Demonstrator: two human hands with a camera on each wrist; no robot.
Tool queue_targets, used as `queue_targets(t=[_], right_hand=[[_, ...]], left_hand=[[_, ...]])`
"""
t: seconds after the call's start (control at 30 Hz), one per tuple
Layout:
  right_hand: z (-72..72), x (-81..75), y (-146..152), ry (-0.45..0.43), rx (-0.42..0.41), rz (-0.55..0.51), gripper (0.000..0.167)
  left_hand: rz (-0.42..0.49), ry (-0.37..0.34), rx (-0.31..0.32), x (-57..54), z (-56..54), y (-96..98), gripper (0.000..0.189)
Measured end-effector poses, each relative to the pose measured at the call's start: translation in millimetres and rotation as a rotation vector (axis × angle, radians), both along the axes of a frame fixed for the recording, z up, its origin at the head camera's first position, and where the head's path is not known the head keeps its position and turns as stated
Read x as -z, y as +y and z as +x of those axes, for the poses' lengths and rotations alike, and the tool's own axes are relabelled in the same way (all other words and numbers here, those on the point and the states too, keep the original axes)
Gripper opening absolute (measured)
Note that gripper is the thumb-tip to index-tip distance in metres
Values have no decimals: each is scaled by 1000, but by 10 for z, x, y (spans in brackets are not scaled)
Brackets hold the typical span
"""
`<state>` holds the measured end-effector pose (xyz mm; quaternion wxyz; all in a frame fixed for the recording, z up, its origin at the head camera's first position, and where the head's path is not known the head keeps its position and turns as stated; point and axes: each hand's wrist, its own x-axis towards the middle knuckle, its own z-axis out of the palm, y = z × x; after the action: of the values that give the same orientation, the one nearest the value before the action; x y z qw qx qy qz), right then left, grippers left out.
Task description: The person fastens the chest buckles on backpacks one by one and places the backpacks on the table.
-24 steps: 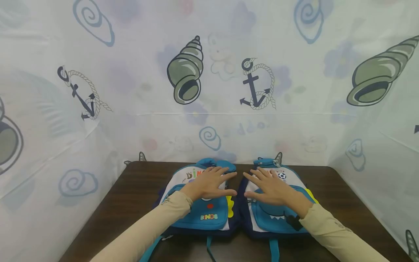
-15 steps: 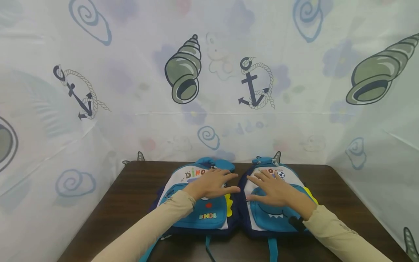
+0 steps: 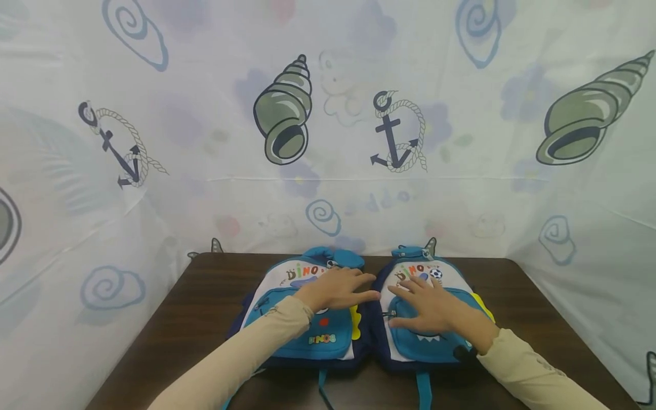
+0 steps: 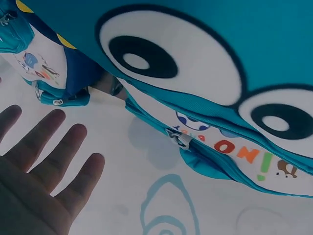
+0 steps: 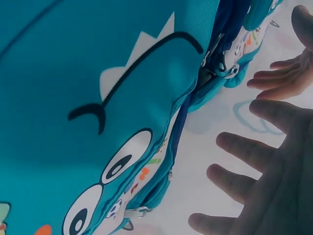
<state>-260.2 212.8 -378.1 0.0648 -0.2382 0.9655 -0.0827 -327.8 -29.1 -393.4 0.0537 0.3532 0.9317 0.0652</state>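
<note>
- Fingers of left hand (image 3: pixel 335 289) held spread and straight; nothing grasped.
- Fingers of right hand (image 3: pixel 429 310) likewise extended and parted; nothing gripped. Thumbs of both hands pointed inward, toward each other, well apart.
- Left backpack (image 3: pixel 292 344) partly covered, in head view, by left hand; contact with its front cannot be told.
- Right backpack (image 3: pixel 435 352) similarly overlapped by right hand; contact again cannot be told.
- Both backpacks laid side by side on brown counter (image 3: pixel 189 319), lower edges about touching. White upper panels printed with coloured lettering; blue pockets below.
- Cartoon eyes seen printed on blue fabric in both wrist views; white teeth in right wrist view.
- Left backpack edged at its right with yellow trim (image 3: pixel 355 323).
- Blue strap (image 3: pixel 424 390) trailed from right backpack toward near side.
- Both forearms covered by beige sleeves (image 3: pixel 246 353).
- Counter bordered by pale backdrop (image 3: pixel 359 216), printed with shells (image 3: pixel 283 111) and anchors (image 3: pixel 392 136).
</note>
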Motion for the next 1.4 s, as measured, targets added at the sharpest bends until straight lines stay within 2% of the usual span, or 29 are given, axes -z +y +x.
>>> queue_targets(t=[0.5, 0.67, 0.9, 1.13, 1.27, 1.4], right_hand=[[110, 79, 56, -49, 27, 27, 86], [144, 117, 72, -76, 20, 26, 88], [193, 162, 79, -100, 15, 11, 87], [234, 217, 64, -89, 22, 4, 86], [263, 246, 54, -80, 18, 10, 87], [278, 273, 38, -76, 17, 12, 89]], left_hand=[[-57, -40, -11, 69, -19, 226, 73], [-32, -102, -30, 65, -23, 272, 73], [67, -191, -72, 101, -78, 351, 73], [298, -359, -132, 182, -250, 406, 78], [376, -420, -168, 209, -319, 430, 79], [450, -480, -172, 235, -349, 485, 76]])
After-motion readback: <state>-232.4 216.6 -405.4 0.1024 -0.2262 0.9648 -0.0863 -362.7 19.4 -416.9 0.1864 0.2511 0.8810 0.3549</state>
